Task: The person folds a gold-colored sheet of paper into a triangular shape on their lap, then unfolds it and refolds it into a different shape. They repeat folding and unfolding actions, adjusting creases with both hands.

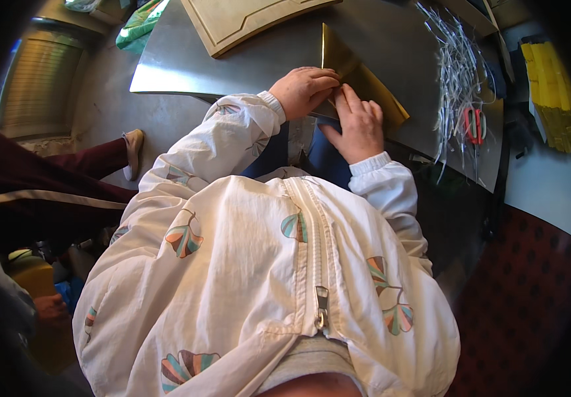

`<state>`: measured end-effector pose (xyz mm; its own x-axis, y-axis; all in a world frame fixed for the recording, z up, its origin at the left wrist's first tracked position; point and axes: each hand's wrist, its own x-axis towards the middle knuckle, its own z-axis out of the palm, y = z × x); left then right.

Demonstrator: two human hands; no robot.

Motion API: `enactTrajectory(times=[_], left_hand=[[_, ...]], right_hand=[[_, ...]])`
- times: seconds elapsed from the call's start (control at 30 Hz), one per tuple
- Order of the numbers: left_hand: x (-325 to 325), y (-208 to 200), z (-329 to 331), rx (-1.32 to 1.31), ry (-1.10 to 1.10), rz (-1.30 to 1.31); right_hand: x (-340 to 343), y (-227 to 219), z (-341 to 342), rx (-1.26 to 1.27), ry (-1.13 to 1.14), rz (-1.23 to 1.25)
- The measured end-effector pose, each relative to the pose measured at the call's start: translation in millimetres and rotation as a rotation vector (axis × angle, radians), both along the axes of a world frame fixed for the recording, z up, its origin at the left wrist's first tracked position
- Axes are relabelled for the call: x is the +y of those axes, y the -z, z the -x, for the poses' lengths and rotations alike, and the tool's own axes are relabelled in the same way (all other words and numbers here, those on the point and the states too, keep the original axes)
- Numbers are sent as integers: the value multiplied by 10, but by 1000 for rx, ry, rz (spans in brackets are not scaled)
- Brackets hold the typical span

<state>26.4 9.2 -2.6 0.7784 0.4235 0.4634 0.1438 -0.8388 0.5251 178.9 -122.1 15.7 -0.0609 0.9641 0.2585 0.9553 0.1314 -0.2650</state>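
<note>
A shiny gold paper sheet [370,88], folded into a pointed shape, lies at the near edge of the metal table. My left hand [304,91] is closed over its near left edge, fingers bent and pressed together. Right beside it, my right hand [358,124] has its index and middle fingers on the paper, close to the left fingertips. Its thumb reaches down toward the table's edge, and the other fingers bend over the paper. Both palms, and the paper under the fingers, are hidden.
A wooden board [245,23] lies at the table's far side. Silvery strips [454,73] and red-handled scissors [475,126] lie to the right. Further right are stacked yellow pieces [553,92]. On the left sits another person with dark red trousers [54,175]; a green bag [138,26] is behind.
</note>
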Motion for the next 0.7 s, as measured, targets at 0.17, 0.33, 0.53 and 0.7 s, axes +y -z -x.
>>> enactTrajectory(times=[0.17, 0.33, 0.53, 0.7], left_hand=[[170, -55, -82, 111, 62, -81], [301, -137, -295, 231, 54, -19], [484, -248, -487, 459, 64, -438], [388, -183, -653, 466, 65, -395]], right_hand=[[-378, 0, -700, -112, 34, 44], [-446, 51, -980, -183, -61, 37], [-391, 88, -857, -56, -103, -161], [-321, 167, -628, -59, -173, -262]])
